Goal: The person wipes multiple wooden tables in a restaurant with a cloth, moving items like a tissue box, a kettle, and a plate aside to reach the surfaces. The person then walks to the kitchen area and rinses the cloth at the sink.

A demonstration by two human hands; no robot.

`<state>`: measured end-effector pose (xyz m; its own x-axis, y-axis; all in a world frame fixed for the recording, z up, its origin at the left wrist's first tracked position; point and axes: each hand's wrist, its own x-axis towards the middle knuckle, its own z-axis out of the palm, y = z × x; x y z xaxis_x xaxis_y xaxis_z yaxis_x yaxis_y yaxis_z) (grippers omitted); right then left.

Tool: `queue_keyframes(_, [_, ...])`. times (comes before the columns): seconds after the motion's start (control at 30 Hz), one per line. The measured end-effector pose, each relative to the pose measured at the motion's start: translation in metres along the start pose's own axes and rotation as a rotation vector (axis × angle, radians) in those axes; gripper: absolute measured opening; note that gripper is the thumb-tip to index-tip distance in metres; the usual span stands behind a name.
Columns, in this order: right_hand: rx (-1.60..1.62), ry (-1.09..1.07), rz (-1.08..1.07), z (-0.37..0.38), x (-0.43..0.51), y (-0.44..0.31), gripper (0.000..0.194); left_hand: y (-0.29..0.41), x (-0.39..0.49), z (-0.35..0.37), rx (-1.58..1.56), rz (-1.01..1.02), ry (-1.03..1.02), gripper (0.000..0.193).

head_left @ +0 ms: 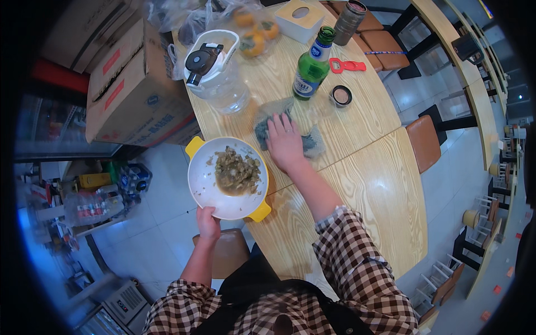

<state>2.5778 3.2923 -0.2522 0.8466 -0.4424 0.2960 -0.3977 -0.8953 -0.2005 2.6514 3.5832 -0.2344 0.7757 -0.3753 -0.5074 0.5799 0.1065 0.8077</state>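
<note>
My left hand [208,224] grips the near rim of a white bowl with yellow handles [201,184], which holds chopped, wet food [236,171]. The bowl is at the table's left edge, partly over the floor. My right hand [284,140] lies flat, fingers spread, on a grey-green cloth [315,142] on the wooden table [368,180]. Beyond the cloth stand a green glass bottle [310,73] and a small jar with a dark rim [341,96]. A large clear plastic jug with a black and white lid [228,90] is left of the bottle.
A red bottle opener [348,65], a tissue box [299,21], a dark cylindrical container [350,23] and bagged orange fruit [253,39] lie towards the far end. Cardboard boxes [138,92] are stacked at the left. A brown stool [228,253] is below the bowl; another seat [423,142] stands right.
</note>
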Motion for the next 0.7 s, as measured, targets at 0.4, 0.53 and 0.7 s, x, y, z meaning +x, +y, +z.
queue_keyframes(0.4, [0.482,0.263,0.174,-0.007,0.005,0.014,0.040,-0.006,0.006,-0.002,-0.026,0.024,-0.018,0.055])
queue_keyframes(0.53, [0.073,0.112,-0.130,0.011,0.029,0.015,0.039,-0.007,0.008,-0.002,-0.033,0.012,0.008,0.055])
queue_keyframes(0.7, [0.319,-0.087,-0.341,-0.011,-0.045,0.002,0.030,-0.008,0.009,-0.001,-0.037,0.042,-0.022,0.056])
